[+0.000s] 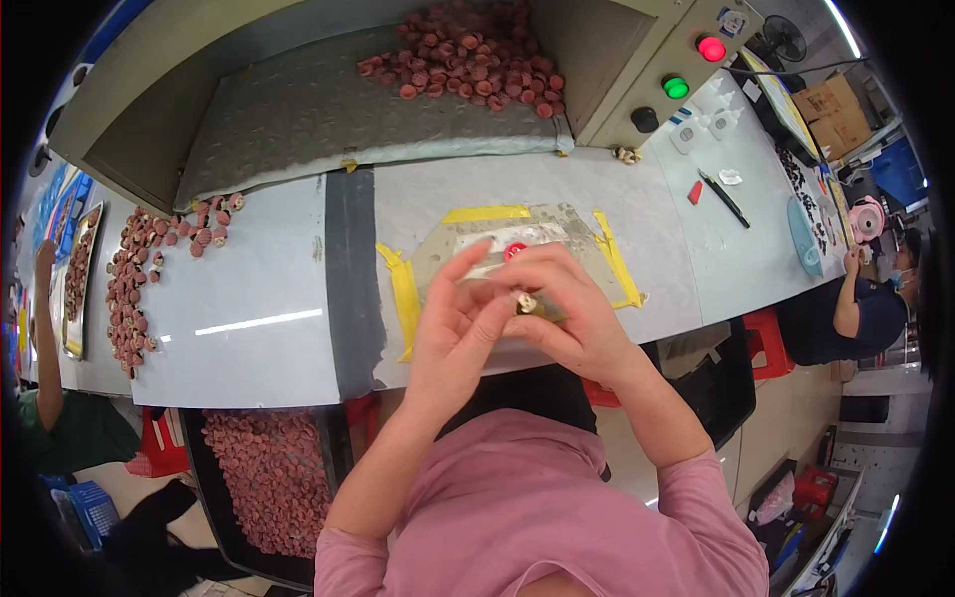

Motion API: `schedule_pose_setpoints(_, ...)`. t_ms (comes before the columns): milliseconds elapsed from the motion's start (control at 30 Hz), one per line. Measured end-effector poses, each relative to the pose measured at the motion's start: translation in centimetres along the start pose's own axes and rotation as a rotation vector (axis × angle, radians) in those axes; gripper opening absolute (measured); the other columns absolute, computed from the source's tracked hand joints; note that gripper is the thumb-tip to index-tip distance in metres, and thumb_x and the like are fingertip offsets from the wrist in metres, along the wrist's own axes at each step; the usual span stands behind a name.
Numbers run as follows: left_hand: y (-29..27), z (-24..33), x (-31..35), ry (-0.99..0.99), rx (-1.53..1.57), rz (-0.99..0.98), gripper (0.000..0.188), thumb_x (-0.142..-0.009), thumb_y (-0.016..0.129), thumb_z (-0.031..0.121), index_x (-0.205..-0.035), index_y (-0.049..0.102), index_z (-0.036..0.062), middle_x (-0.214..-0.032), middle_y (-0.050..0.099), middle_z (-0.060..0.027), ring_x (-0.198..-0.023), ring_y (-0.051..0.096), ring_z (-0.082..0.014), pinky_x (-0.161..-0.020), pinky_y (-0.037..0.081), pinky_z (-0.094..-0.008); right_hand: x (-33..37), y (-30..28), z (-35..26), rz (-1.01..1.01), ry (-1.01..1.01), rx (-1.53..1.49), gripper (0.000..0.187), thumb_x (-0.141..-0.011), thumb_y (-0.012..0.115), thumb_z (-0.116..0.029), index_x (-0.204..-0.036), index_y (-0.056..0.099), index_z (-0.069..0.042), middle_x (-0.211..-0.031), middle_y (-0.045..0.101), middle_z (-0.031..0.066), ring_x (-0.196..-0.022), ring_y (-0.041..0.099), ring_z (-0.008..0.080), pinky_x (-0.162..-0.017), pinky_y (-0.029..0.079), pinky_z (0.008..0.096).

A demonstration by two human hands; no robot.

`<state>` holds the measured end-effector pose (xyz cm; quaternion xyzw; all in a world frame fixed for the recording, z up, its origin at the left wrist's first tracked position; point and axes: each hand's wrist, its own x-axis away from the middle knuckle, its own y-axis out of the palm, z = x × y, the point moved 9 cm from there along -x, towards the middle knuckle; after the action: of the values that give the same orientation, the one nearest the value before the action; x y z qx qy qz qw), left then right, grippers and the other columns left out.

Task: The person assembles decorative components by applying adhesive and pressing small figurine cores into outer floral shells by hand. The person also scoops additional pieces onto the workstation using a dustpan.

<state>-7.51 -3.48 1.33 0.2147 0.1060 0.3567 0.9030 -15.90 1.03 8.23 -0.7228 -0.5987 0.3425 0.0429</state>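
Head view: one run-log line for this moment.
left hand: at small cream piece, grip unclear | right hand: holding it | beneath hands: yellow-taped gray panel | table left: reddish cup-shaped pieces

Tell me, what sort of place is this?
Probably a small-parts factory or workshop: a machine with a red button and a green button, a black crate holding many small reddish pieces, and a co-worker off to the right.

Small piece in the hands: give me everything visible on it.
The small piece shows a cream end with dark spots and an olive-brown tone beside it. The left hand and right hand hold it between them above the pale bench, hiding most of it. Material and full shape can't be told.
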Motion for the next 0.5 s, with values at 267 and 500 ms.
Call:
schedule_pose_setpoints(267, 0.1, 0.0, -0.1, -0.029, -0.058, -0.07, 0.049, -0.098, 0.042, 0.018, -0.141, 0.023, 0.0048, -0.094, 0.058, -0.0055, -0.088, 0.053, -0.0089, -0.081, 0.043, -0.0246, 1.2, -0.4, 1.0, -0.031, 0.03, -0.051, 0.023, -0.075, 0.072, -0.014, -0.096, 0.064, -0.008, -0.091, 0.056, 0.0039, -0.09, 0.052, 0.0221, -0.083, 0.042, 0.0325)
schedule_pose_setpoints(500, 3.7, 0.6, -0.5, -0.214, -0.242, -0.197, 0.054, -0.094, 0.053, 0.02, -0.139, 0.026, 0.0063, -0.093, 0.058, -0.0041, -0.09, 0.055, -0.0096, -0.08, 0.045, -0.0249, 1.6, -1.7, -1.3, -0.064, -0.126, 0.19, 0.023, -0.076, 0.07, -0.012, -0.097, 0.063, -0.01, -0.095, 0.056, 0.0042, -0.088, 0.053, 0.0229, -0.082, 0.042, 0.0342)
